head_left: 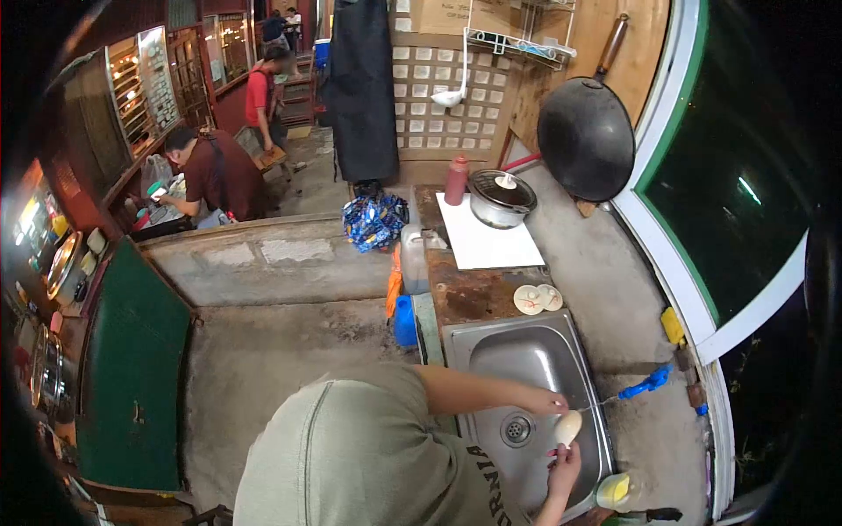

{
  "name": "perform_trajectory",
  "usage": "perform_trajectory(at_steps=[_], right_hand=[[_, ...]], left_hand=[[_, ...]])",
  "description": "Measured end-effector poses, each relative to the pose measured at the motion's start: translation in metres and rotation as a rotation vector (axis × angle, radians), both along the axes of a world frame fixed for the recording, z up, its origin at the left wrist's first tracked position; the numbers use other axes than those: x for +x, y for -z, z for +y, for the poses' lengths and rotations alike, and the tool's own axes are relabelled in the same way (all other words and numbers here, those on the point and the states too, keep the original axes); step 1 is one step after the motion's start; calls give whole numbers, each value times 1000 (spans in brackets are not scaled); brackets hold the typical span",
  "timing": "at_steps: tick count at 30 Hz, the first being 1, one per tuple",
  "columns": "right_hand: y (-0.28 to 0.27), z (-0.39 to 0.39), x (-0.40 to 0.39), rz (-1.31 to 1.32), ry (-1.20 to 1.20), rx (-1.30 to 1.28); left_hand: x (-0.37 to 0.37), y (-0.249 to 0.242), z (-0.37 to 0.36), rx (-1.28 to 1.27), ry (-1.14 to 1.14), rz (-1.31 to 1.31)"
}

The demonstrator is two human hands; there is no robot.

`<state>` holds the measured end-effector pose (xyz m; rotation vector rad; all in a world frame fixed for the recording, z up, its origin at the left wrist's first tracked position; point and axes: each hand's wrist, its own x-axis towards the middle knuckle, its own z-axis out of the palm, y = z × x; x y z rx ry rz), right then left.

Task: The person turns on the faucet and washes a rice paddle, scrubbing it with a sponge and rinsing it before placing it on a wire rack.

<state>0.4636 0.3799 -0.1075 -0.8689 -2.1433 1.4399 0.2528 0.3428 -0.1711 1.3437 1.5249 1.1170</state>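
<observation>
I stand at a steel sink [491,337] with both hands over the basin. My right hand [562,465] reaches up from below and grips a pale oval thing [567,428], perhaps a small dish, above the drain [517,429]. My left hand [548,403] comes across from my grey shirt, fingers curled, and sits at the upper edge of that pale thing. It is close to the spout of a blue-handled tap [645,384]. Whether the left hand also grips the thing is unclear.
Two small round dishes [537,299] lie on the rusty counter beyond the sink. Further back are a white board [474,245], a lidded pot [500,198] and a red bottle [455,181]. A wok [585,138] hangs on the wall. Two people work at the far left.
</observation>
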Motion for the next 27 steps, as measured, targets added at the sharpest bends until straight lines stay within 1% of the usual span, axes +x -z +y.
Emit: perform_trajectory(at_steps=[1, 2, 3, 6, 7, 8, 10, 11, 13, 14, 16, 17, 18, 20, 21, 23, 24, 25, 26, 27], right_hand=[[-2, -7, -2, 7, -30, -145], [-4, -13, -4, 11, -58, -288], [-7, -18, -8, 17, -83, -264], [-13, -19, -18, 9, -180, -208], [-30, -28, -23, -19, -155, -230], [-37, -25, -19, -32, -179, -275], [-43, -17, -11, -63, -239, -365], [-36, -11, -3, 1, -310, -445], [2, 13, 17, -167, -316, -483], [28, 26, 25, -248, -320, -500], [100, 53, 43, -474, -188, -50], [117, 62, 49, -583, -119, 177], [109, 60, 45, -369, -87, 81], [44, 17, 16, 58, -18, -119], [19, -1, 8, 31, -61, -90], [-27, -31, -2, -23, -150, -31], [-44, -36, 1, -75, -106, 132], [-60, -39, 5, -127, -60, 299], [-79, -42, 11, -181, -13, 465], [-108, -47, 19, -178, -18, 431]], left_hand=[[8, -35, -10, -81, -5, -171], [13, -59, -18, -159, -7, -343], [17, -68, -22, -231, -34, -323], [10, -50, -15, 1, -265, -133], [5, -56, -17, 25, -318, -62], [-6, -63, -20, 50, -372, 12], [-27, -93, -34, -52, -443, -148], [-34, -97, -38, -3, -471, -44], [-43, -101, -45, 94, -522, 156], [-47, -120, -54, 70, -569, 219], [-54, -130, -57, -30, -592, 204], [-54, -123, -55, 8, -559, 340], [-50, -113, -50, 18, -545, 357], [-35, -92, -42, 27, -509, 392], [-23, -93, -39, -42, -517, 350], [-4, -126, -42, -141, -333, 68], [-1, -137, -43, -187, -243, -71], [-6, -130, -39, -194, -44, -327], [-17, -112, -33, -200, 161, -582], [-27, -94, -29, -205, 370, -836]])
